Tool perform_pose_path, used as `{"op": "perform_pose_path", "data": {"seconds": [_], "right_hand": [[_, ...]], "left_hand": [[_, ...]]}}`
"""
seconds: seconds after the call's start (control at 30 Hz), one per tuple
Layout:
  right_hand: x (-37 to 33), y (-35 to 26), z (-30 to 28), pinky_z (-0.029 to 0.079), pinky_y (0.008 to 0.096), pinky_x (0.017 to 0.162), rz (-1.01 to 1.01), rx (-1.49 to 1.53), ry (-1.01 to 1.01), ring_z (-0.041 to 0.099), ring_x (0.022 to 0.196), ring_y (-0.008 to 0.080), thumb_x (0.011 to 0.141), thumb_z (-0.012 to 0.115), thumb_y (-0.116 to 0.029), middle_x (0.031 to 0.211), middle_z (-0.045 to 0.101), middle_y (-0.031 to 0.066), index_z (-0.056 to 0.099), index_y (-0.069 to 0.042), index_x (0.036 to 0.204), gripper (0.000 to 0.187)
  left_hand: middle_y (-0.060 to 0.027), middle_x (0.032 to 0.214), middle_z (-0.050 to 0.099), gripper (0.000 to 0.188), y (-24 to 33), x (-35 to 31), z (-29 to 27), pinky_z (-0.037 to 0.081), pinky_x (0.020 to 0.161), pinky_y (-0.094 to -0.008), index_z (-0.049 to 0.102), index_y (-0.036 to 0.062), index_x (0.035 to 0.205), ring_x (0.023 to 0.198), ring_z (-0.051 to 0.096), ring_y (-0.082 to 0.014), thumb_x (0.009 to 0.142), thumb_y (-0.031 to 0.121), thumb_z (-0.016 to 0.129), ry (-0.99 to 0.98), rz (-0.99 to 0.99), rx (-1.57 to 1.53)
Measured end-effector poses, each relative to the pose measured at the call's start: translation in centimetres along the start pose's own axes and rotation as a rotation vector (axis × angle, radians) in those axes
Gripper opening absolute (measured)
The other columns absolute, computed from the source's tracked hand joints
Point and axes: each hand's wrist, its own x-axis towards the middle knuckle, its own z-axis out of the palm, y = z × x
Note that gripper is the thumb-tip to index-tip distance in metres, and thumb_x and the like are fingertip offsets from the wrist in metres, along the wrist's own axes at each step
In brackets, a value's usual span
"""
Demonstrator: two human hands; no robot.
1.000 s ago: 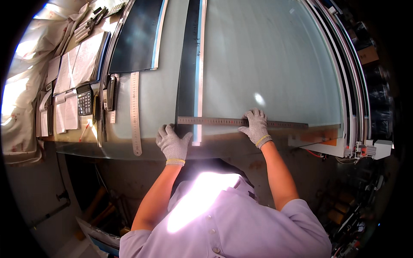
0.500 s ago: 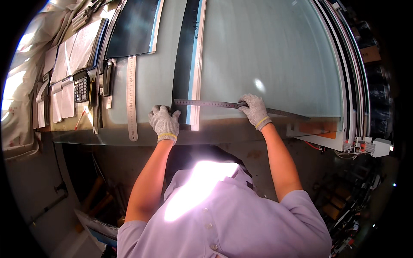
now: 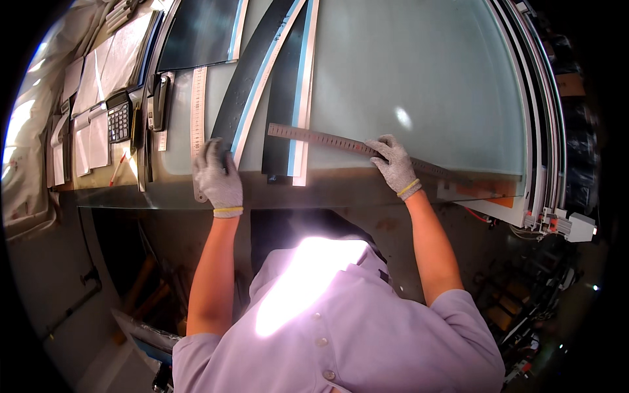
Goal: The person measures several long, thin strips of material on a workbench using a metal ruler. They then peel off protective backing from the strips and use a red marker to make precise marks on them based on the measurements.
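My gloved left hand [image 3: 219, 180] has its fingers closed on the near end of a dark film strip [image 3: 247, 86] with a blue line and white edge. That strip slants across the glass tabletop. Beside it, a similar dark strip [image 3: 281, 124] lies straighter, its far part partly covered by the slanted one. A long steel ruler [image 3: 321, 137] crosses the second strip near its lower end. My gloved right hand [image 3: 393, 164] grips this ruler at about its middle, and the right part runs on toward the table's right side.
Another steel ruler [image 3: 198, 105] lies lengthwise by my left hand, below a wide dark sheet [image 3: 202, 33]. At the left are a calculator [image 3: 119, 118], a stapler [image 3: 157, 105], a red pen [image 3: 118, 168] and papers [image 3: 118, 59]. A metal rail [image 3: 534, 118] borders the right side.
My left hand has moved left, swinging the near end of one dark strip with it and uncovering the other. The right hand's ruler has tilted, its left end now farther up.
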Motion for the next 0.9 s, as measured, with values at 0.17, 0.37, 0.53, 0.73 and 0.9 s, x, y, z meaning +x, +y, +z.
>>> {"op": "perform_pose_path", "data": {"seconds": [0.17, 0.37, 0.53, 0.73, 0.9], "right_hand": [[0.5, -1.0, -0.2, 0.055, 0.0430, 0.085, -0.079, -0.177, 0.029, 0.064, 0.094, 0.0328, 0.081, 0.077, -0.003, 0.109, 0.065, 0.0120, 0.073, -0.017, 0.123, 0.046], [1.2, -0.5, -0.1, 0.052, 0.0432, 0.088, -0.093, -0.262, 0.049, 0.061, 0.097, 0.0322, 0.080, 0.077, -0.007, 0.105, 0.063, 0.0111, 0.073, -0.018, 0.124, 0.045], [1.9, -0.4, 0.2, 0.051, 0.0434, 0.091, -0.099, -0.283, 0.059, 0.060, 0.100, 0.0318, 0.080, 0.077, -0.009, 0.106, 0.062, 0.0110, 0.074, -0.020, 0.123, 0.044], [2.2, 0.2, 0.3, 0.052, 0.0439, 0.091, -0.099, -0.313, 0.056, 0.061, 0.100, 0.0321, 0.080, 0.078, -0.010, 0.107, 0.062, 0.0111, 0.075, -0.023, 0.121, 0.044], [2.4, 0.1, 0.4, 0.052, 0.0440, 0.092, -0.093, -0.312, 0.057, 0.061, 0.101, 0.0319, 0.079, 0.079, -0.009, 0.108, 0.063, 0.0108, 0.075, -0.023, 0.121, 0.045]], "left_hand": [[-0.0117, 0.143, 0.058, 0.046, 2.0, -5.3, 1.6, 0.045, 0.106, -0.0475, 0.062, 0.0048, 0.133, 0.129, 0.055, -0.0346, 0.091, 0.021, 0.069, -0.249, 0.434, -0.042], [-0.0135, 0.145, 0.057, 0.048, 2.2, -5.4, 2.0, 0.044, 0.106, -0.0480, 0.061, 0.0021, 0.134, 0.130, 0.055, -0.0365, 0.091, 0.022, 0.070, -0.292, 0.426, -0.090], [-0.0135, 0.145, 0.057, 0.048, 2.1, -5.4, 1.9, 0.045, 0.105, -0.0478, 0.061, 0.0019, 0.134, 0.129, 0.056, -0.0364, 0.091, 0.023, 0.069, -0.290, 0.429, -0.070], [-0.0129, 0.145, 0.057, 0.048, 2.1, -5.4, 2.1, 0.045, 0.105, -0.0482, 0.062, 0.0023, 0.134, 0.129, 0.055, -0.0358, 0.091, 0.023, 0.069, -0.278, 0.434, -0.076], [-0.0125, 0.146, 0.056, 0.049, 2.0, -5.4, 2.2, 0.046, 0.104, -0.0486, 0.061, 0.0027, 0.134, 0.129, 0.056, -0.0349, 0.091, 0.024, 0.070, -0.270, 0.446, -0.065]]}}
